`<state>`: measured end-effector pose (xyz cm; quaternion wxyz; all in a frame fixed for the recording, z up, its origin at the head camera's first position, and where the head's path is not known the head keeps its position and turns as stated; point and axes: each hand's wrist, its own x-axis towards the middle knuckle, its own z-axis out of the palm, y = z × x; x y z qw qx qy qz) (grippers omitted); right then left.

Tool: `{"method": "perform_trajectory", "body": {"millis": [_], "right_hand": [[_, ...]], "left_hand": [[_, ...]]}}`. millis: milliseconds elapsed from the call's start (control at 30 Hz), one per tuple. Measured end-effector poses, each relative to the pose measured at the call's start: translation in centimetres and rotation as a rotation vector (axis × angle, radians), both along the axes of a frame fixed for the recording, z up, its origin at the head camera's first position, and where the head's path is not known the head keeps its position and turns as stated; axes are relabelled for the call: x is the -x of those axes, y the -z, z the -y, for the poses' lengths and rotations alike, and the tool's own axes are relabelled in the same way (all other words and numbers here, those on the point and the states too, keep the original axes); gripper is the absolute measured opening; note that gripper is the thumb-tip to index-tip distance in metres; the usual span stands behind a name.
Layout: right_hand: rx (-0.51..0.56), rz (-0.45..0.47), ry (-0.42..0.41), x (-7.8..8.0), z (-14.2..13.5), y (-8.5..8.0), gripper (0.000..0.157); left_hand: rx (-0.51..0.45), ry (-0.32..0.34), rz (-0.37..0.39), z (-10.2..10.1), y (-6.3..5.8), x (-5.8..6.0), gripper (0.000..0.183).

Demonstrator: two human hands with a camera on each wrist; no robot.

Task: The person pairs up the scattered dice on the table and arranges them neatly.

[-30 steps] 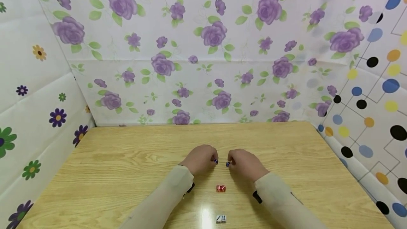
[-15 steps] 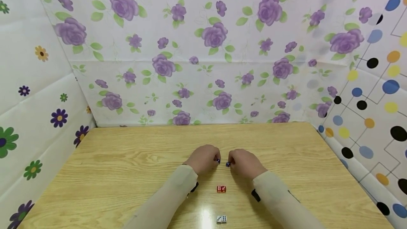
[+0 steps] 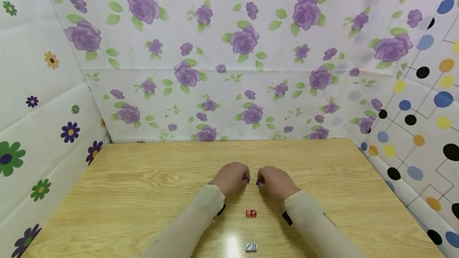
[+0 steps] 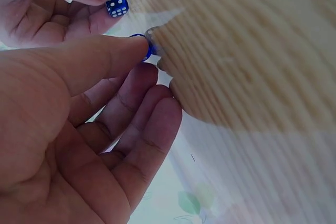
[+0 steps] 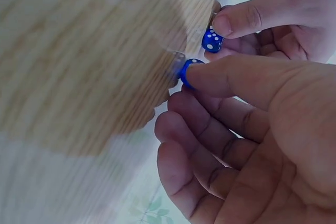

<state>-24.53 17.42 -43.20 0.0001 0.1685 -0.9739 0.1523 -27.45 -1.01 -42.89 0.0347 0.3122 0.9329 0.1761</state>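
My left hand [image 3: 231, 179] pinches a blue die [image 4: 140, 46] with white dots between thumb and fingers. Facing it, my right hand [image 3: 277, 183] pinches another blue die [image 5: 190, 73] the same way. A narrow gap separates the two blue dice in the head view. Both are held at the tabletop; the fingertips partly cover each one. Closer to me, between the forearms, a pair of red dice [image 3: 251, 213] sits side by side. Nearer still lies a pair of white dice [image 3: 251, 247] with black dots, also side by side.
The wooden table [image 3: 150, 170] extends around the hands. A purple-flowered cloth [image 3: 222, 90] hangs along its far edge. Patterned cloths border the left and right sides. Light glares off the tabletop [image 3: 234, 242] near the white dice.
My left hand has shifted slightly right with its blue die, so the gap between the two blue dice has narrowed. The right hand has hardly moved. The red and white dice stay in place.
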Motion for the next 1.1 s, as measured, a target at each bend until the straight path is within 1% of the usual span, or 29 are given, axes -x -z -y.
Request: {"method": "perform_trajectory", "body": {"millis": [100,233,467,667,800,900,933,1100], "right_hand": [[-0.021,-0.031,-0.009,0.4,0.2,0.1,0.013],[-0.042,-0.042,-0.019,1.0,0.5,0.2,0.009],[-0.036,-0.009,0.001,1.3,0.9,-0.1,0.006],[-0.008,0.019,0.022,1.3,0.8,-0.2,0.004],[0.004,0.018,0.016,1.4,0.9,-0.1,0.006],[0.014,0.01,0.006,1.5,1.1,0.0,0.007],[0.017,0.007,0.004,1.6,1.1,0.1,0.006],[0.027,-0.001,-0.011,1.7,1.1,0.4,0.0]], "left_hand": [[-0.014,-0.008,0.007,0.1,0.0,0.1,0.008],[-0.023,-0.011,0.003,-0.1,0.3,0.3,0.008],[-0.038,-0.014,0.012,-0.2,0.3,0.4,0.008],[-0.06,-0.039,0.047,0.1,0.5,0.4,0.013],[-0.081,-0.068,0.069,0.2,0.5,0.3,0.008],[-0.091,-0.077,0.065,0.2,0.5,0.2,0.002],[-0.093,-0.077,0.063,0.2,0.4,0.2,0.004],[-0.092,-0.062,0.05,-0.1,0.6,0.3,0.033]]}}
